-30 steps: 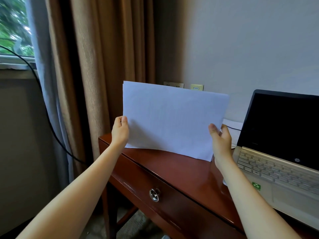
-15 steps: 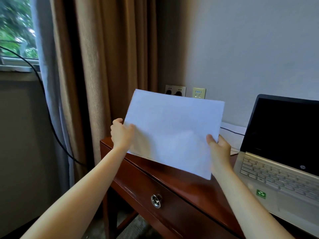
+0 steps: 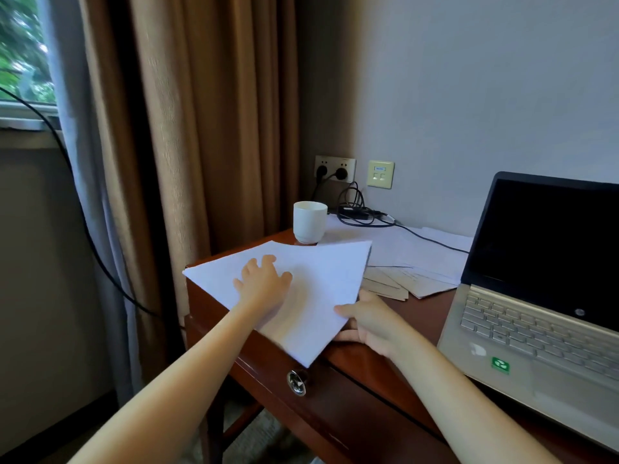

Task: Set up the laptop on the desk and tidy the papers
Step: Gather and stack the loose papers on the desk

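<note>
A stack of white paper point(image 3: 321, 283) lies flat on the left end of the dark wooden desk point(image 3: 375, 356), its near corner hanging over the front edge. My left hand point(image 3: 264, 283) presses on top of it with fingers spread. My right hand point(image 3: 368, 323) pinches the stack's right edge, thumb on top and fingers underneath. An open gold laptop point(image 3: 536, 313) with a dark screen sits at the right. More loose papers and envelopes point(image 3: 412, 266) lie between the stack and the laptop.
A white cup point(image 3: 310, 222) stands at the back left of the desk, close behind the stack. A coiled black charger cable point(image 3: 358, 212) runs from the wall socket point(image 3: 335, 168) toward the laptop. Brown curtains point(image 3: 201, 128) hang at the left. A drawer knob point(image 3: 297, 381) sits below.
The paper stack went from being held upright in the air to lying flat on the desk. My left hand moved from its edge onto its top.
</note>
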A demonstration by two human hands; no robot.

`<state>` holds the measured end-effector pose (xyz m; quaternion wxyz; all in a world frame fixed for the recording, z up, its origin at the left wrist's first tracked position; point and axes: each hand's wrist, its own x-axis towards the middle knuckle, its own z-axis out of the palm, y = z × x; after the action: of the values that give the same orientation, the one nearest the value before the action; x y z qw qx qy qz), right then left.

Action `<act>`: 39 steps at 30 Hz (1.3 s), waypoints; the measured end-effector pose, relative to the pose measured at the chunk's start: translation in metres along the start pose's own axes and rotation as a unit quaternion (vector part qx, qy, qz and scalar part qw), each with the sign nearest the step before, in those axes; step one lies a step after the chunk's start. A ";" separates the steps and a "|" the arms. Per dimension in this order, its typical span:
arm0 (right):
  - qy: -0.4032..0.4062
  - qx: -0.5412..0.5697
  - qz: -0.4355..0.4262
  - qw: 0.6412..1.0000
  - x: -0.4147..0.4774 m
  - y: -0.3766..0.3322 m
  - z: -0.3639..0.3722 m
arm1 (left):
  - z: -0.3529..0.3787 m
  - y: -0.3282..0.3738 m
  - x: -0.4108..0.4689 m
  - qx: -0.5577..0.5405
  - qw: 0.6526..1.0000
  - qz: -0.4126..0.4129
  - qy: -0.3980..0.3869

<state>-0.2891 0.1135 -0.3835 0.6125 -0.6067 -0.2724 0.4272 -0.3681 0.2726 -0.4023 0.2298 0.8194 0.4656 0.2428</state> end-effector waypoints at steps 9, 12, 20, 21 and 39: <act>0.042 -0.003 -0.035 0.999 0.010 -0.003 -0.002 | -0.002 0.010 -0.018 0.061 0.987 0.124 -0.085; 0.077 0.032 -0.037 0.996 0.013 -0.003 -0.004 | -0.001 0.035 -0.030 -0.110 0.957 0.121 -0.237; 0.049 0.094 -0.009 0.994 0.029 -0.012 -0.007 | 0.008 0.050 -0.033 -0.007 0.961 0.118 -0.250; 0.038 0.075 -0.008 0.996 0.029 -0.013 -0.007 | 0.009 0.051 -0.036 -0.002 0.965 0.116 -0.236; 0.044 -0.750 -0.094 0.654 0.074 -0.032 -0.026 | 0.003 0.028 -0.033 -0.414 0.888 0.050 -0.196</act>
<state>-0.2251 0.1664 -0.3689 -0.0023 -0.8488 -0.5286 -0.0091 -0.3631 0.2300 -0.3936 0.6223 0.7031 0.2268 0.2587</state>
